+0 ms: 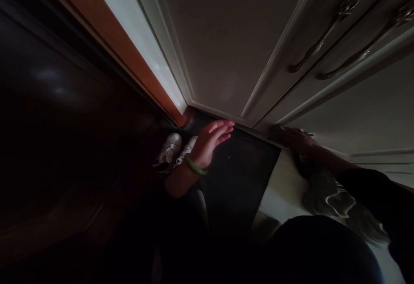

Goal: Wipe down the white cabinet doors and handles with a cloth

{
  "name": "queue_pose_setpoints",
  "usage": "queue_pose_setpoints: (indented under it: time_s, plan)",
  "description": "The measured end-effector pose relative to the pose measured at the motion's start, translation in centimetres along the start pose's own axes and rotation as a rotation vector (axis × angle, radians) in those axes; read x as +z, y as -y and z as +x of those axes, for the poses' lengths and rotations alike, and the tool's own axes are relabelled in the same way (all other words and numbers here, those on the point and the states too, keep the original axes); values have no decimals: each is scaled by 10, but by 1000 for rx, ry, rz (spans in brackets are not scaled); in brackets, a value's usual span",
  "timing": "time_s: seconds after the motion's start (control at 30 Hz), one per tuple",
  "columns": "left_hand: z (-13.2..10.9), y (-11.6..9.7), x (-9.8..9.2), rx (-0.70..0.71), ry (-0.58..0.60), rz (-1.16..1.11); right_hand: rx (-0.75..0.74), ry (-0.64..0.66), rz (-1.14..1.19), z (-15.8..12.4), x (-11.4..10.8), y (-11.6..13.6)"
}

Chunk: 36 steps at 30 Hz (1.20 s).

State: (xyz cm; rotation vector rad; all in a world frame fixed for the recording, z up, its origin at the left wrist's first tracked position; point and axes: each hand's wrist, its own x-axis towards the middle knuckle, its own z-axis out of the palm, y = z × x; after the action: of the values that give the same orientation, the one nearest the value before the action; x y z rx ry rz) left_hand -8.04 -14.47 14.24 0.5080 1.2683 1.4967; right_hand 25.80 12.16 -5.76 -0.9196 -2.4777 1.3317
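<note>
Green bangle point(195, 167) on the left hand point(211, 139), fingers loosely spread, holding nothing, hovering over the dark mat's point(239, 176) far edge by the cupboard door point(226, 47). Right hand point(293, 139) lies on the cupboard's base edge; its grip cannot be told. Doors closed, handles point(323, 34) untouched. White shoes point(176, 150) beside the mat.

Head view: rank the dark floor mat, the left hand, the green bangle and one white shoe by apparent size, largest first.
1. dark floor mat
2. left hand
3. white shoe, though farther from the camera, so unsure against the hand
4. green bangle
</note>
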Motion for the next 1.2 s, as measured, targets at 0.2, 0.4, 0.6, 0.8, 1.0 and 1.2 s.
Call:
queue_pose_setpoints:
  time_s: [0.2, 0.4, 0.6, 0.8, 1.0, 1.2]
  plan:
    - [16, 15, 5, -19, 37, 37, -279, 236, -346, 120, 47, 90]
    - [36, 41, 8, -62, 83, 129, -480, 134, -429, 204, 79, 195]
    - [50, 41, 7, -107, 62, 19, -236, 204, -380, 159, 68, 170]
    - [49, 33, 9, -143, 46, -119, -303, -99, -402, 143, 2, 222]
    - [47, 28, 9, -78, -46, -288, -457, -671, -812, 159, -11, 226]
    - [38, 28, 8, -110, -56, -290, -439, 5, -765, 156, 96, 105]
